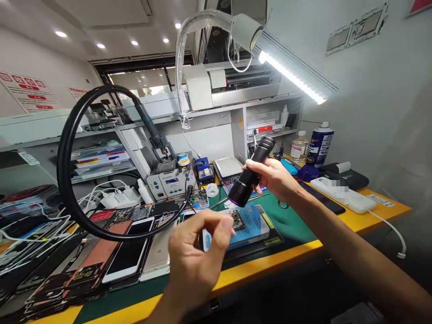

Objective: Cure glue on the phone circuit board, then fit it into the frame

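Observation:
My right hand (275, 176) is wrapped round a black flashlight (251, 173), its lens end tilted down toward a small circuit board (237, 219) on a blue pad (248, 225). My left hand (197, 256) hovers in front of the pad, fingers curled with fingertips pinched together; what they hold, if anything, I cannot make out. The board lies just beyond those fingertips.
Several phones (130, 254) and opened phone bodies lie at the left of the yellow-edged bench (270, 265). A thick black hose (67, 171) loops up to a rework station (170, 180). Bottles (320, 144), a white power strip (340, 194) and a lamp (293, 74) stand to the right.

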The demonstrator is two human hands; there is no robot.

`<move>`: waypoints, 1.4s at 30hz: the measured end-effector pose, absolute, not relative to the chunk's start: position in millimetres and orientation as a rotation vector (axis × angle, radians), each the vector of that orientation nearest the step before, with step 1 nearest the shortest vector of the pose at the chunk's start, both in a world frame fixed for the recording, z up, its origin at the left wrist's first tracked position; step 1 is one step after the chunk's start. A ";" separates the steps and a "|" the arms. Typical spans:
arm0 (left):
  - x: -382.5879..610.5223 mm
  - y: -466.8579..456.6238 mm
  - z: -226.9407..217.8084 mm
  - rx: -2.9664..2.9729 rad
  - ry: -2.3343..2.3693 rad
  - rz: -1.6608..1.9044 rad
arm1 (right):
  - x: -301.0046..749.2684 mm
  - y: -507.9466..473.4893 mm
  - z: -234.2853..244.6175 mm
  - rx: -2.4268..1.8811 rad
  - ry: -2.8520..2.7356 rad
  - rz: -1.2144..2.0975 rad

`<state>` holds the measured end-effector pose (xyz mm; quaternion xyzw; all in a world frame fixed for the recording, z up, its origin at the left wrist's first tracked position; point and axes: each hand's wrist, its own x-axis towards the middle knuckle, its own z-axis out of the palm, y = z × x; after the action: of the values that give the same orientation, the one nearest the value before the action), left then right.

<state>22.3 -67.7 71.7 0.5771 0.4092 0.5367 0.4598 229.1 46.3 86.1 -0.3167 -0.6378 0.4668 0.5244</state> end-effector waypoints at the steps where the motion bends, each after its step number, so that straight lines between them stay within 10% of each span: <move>1: 15.9 -57.0 74.6 1.527 1.043 1.358 | 230.9 54.1 86.1 -0.743 -1.549 1.176; 8: 17.8 28.6 65.3 2.069 0.981 0.937 | 223.1 87.8 71.7 -0.578 -1.692 1.481; 17: 26.1 39.8 10.2 1.984 1.334 1.396 | 216.8 91.9 42.9 -0.518 -1.536 1.536; 42: 17.7 20.0 25.6 1.644 1.119 1.137 | 194.5 67.1 25.6 -0.634 -1.485 1.321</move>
<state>17.7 20.0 25.6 0.6536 0.4449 0.4522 0.4128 194.5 67.1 25.6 -0.2626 -0.6149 0.5470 0.5036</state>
